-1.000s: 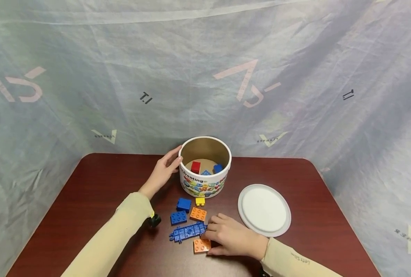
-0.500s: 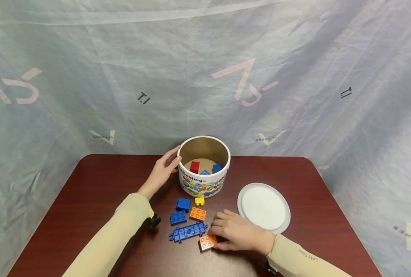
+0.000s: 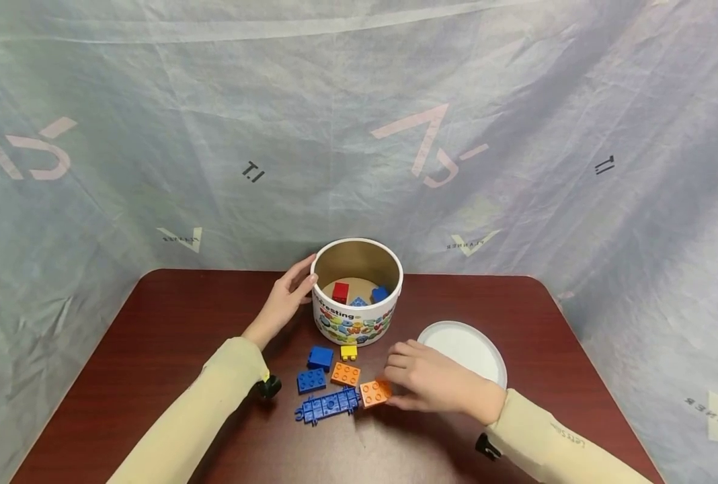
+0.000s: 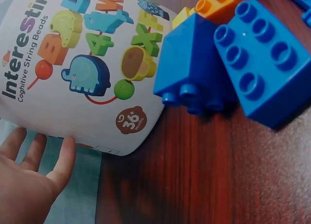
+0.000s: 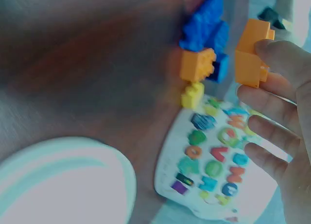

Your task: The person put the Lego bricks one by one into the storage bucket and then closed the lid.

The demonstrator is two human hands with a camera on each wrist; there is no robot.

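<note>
My right hand [image 3: 434, 380] pinches an orange building brick [image 3: 374, 394] between thumb and fingers, at the right end of the blue toy chassis [image 3: 330, 405]. In the right wrist view the orange brick [image 5: 249, 54] is seen from its side, with the thumb across it. My left hand [image 3: 283, 296] touches the left side of a white printed bucket [image 3: 355, 326], thumb at the rim and fingers extended along the wall. Inside the bucket lie a red brick [image 3: 341, 292] and some blue pieces [image 3: 380, 294].
Before the bucket sit two blue bricks [image 3: 312, 380], a second orange brick [image 3: 345, 374] and a small yellow brick [image 3: 349, 352]. A round white lid [image 3: 468, 349] lies on the dark red table [image 3: 214, 316], partly behind the right hand. A grey curtain [image 3: 335, 134] hangs behind the table.
My right hand has drawn the orange brick right, away from the chassis's near side, then moved it farther from me, to the chassis's right end. The left hand stays at the bucket.
</note>
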